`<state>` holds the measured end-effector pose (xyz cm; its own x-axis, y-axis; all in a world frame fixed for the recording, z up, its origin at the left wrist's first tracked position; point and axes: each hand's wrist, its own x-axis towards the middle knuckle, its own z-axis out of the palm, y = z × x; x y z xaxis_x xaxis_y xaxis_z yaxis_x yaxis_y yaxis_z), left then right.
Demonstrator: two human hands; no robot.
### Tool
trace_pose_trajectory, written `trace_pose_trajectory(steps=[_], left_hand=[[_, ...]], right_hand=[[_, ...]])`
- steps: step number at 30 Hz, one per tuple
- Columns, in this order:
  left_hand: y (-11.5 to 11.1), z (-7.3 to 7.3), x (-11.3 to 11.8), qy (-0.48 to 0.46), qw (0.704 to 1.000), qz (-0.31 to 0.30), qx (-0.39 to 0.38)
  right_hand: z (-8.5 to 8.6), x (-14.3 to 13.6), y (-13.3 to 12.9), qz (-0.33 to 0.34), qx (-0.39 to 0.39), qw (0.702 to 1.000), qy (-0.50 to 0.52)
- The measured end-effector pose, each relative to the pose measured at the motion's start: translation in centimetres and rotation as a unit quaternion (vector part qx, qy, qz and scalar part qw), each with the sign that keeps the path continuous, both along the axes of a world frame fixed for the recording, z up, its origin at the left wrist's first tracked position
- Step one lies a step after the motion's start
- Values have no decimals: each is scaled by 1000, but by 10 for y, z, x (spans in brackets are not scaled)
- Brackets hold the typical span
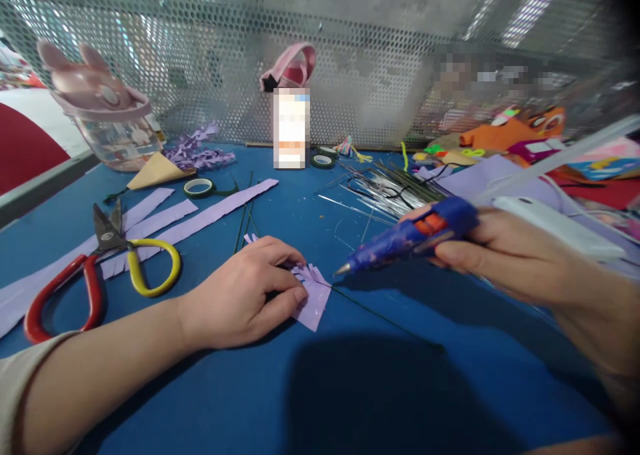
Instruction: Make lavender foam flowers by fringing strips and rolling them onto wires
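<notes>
My left hand (pixel 250 291) rests on the table with its fingers closed on a purple fringed paper strip (pixel 316 303). A thin green wire stem (pixel 387 316) runs from the strip's edge toward the lower right. In my right hand (pixel 505 258) is a blue hot glue gun (pixel 395 241) with an orange trigger. Its metal nozzle points left and stands close to the paper, a little above where the stem meets it. A long whitish glue stick (pixel 555 161) sticks out behind the gun.
Scissors (pixel 137 268) with red and yellow handles lie open at left over cut purple strips (pixel 220 208). Behind are a green tape roll (pixel 199 187), a pink-lidded bottle (pixel 120 138) and a phone (pixel 291 128) against a perforated metal panel. Wire stems (pixel 400 185) and purple sheets (pixel 505 178) lie at right.
</notes>
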<state>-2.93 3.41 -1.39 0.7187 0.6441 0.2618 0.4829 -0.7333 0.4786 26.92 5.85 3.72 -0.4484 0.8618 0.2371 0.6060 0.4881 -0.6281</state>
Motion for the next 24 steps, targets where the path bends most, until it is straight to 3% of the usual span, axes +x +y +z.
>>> trace_pose_trajectory(steps=[3,6,11,14,17,20,24], left_hand=[[-3,1,-1,-4,1000,0,1],[-5,-1,-1,-4,1000,6,2],[-4,-5,1,-13,999,24,23],[-4,-6,2,-18,999,30,28],[-3,-7,1,-39,998,29,29],[-1,-10,0,-68,996,45,27],[0,-12,1,-50,994,77,62]], right_hand=[[-2,8,9,-4,-58,994,95],[-10,11,33,-33,4,990,135],[-34,-1,104,-74,173,982,-17],[-52,-18,143,-61,178,976,-112],[-60,-33,168,-68,134,971,-187],[-52,-44,167,-84,136,968,-194],[-25,-64,111,-119,193,965,-131]])
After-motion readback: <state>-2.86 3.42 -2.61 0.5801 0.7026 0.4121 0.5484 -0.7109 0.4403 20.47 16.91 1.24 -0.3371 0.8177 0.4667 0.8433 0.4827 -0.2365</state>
